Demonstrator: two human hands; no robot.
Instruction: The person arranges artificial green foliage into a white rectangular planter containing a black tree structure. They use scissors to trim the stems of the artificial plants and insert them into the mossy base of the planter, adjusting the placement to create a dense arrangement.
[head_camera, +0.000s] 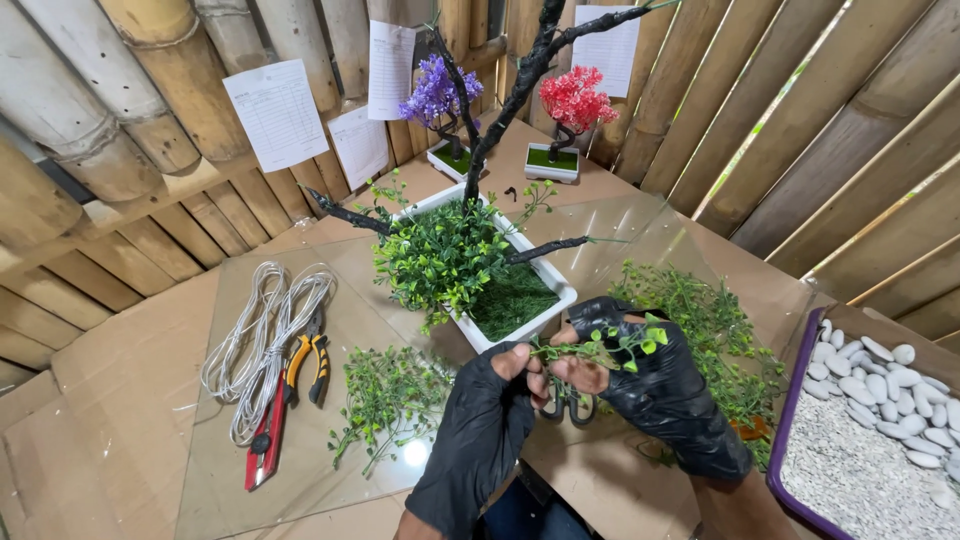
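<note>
A small green plastic sprig (598, 348) is pinched at its stem between the closed fingertips of the left hand (480, 430) and right hand (650, 385), just near of the white planter (545, 318), keeping its leaves free for handling.

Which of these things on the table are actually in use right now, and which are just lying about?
In use:
- green plastic sprig, held between left hand and right hand
- white planter with the dark-branched artificial tree, right behind the hands

Lying about:
- coil of white wire
- yellow-handled pliers
- red utility knife
- tray of white pebbles
- purple mini tree and red mini tree
</note>
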